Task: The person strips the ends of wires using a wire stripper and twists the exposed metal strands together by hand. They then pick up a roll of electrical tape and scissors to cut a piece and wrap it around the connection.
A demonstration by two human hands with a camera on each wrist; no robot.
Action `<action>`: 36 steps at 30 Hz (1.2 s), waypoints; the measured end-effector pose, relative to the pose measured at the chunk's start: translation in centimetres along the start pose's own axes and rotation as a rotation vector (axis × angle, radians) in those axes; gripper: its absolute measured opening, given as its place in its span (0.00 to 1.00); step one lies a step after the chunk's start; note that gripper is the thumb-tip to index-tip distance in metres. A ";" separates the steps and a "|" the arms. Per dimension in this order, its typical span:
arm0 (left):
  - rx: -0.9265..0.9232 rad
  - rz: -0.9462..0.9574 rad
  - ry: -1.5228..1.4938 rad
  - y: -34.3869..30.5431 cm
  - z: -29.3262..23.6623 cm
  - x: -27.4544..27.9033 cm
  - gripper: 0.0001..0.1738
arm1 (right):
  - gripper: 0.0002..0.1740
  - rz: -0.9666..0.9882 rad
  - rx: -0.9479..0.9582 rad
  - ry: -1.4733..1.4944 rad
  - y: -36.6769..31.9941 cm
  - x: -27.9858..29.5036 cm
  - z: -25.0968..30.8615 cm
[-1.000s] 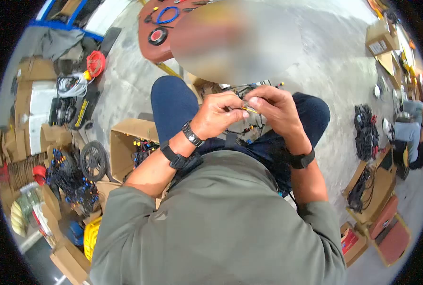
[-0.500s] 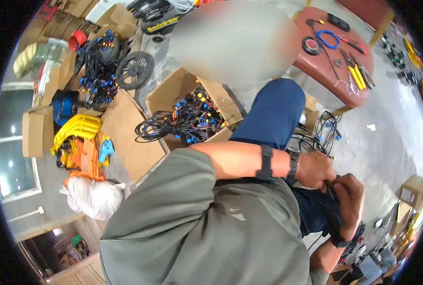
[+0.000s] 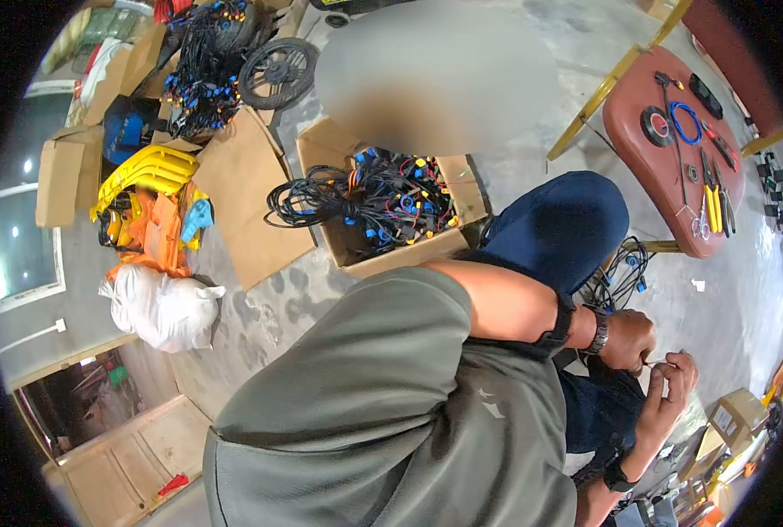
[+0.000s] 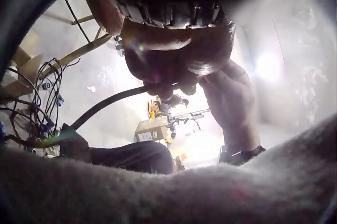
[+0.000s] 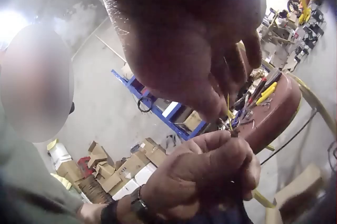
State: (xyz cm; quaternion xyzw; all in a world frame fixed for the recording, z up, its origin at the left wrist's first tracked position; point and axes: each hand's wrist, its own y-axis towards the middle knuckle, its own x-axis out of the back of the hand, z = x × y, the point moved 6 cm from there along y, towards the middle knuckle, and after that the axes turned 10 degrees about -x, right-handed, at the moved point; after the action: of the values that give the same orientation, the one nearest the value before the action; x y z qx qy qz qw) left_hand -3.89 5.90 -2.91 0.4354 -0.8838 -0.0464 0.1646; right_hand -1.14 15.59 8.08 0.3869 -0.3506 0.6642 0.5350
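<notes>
My left hand (image 3: 628, 341) pinches the end of a black cable (image 4: 110, 100) between thumb and fingers. The cable trails from this hand toward the floor in the left wrist view. A thin yellow wire (image 5: 228, 109) rises from the left fingertips. Facing it, my right hand (image 3: 668, 386) pinches the wire between thumb and finger. Both hands are close together above the dark trouser leg (image 3: 598, 408). In the left wrist view the right hand (image 4: 231, 103) is beyond the left one, its fingertips partly hidden.
A red-brown padded seat (image 3: 642, 97) holds yellow-handled pliers (image 3: 714, 209), black tape (image 3: 657, 126) and a blue cable coil (image 3: 686, 123). Beside my leg is a cardboard box (image 3: 321, 145) full of connector cables (image 3: 391, 198). More cables (image 3: 620, 272) lie on the floor near my knee.
The head view has swung left, so the seat and my hands appear farther right. The hands were together above my lap; now the right fingers are slightly apart from the left.
</notes>
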 end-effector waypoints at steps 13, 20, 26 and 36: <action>-0.140 -0.257 -0.310 1.1 -0.8 1.6 0.10 | 0.06 -0.091 -0.113 0.290 1.0 1.6 -3.8; -0.298 -0.141 -0.063 0.9 -2.9 2.0 0.11 | 0.06 0.004 -0.095 0.358 1.0 1.9 -2.8; -0.365 -0.055 0.029 0.2 -3.4 1.7 0.10 | 0.04 0.099 -0.067 0.375 0.5 1.9 -2.9; -0.131 -0.094 0.008 -0.1 -2.2 1.2 0.10 | 0.03 -0.082 0.053 0.012 0.0 1.0 -0.5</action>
State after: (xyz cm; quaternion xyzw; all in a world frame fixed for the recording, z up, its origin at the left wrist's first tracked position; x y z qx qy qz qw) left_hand -3.75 5.04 -0.56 0.4651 -0.8567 -0.1099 0.1938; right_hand -1.32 16.50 8.70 0.4109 -0.3135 0.6529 0.5537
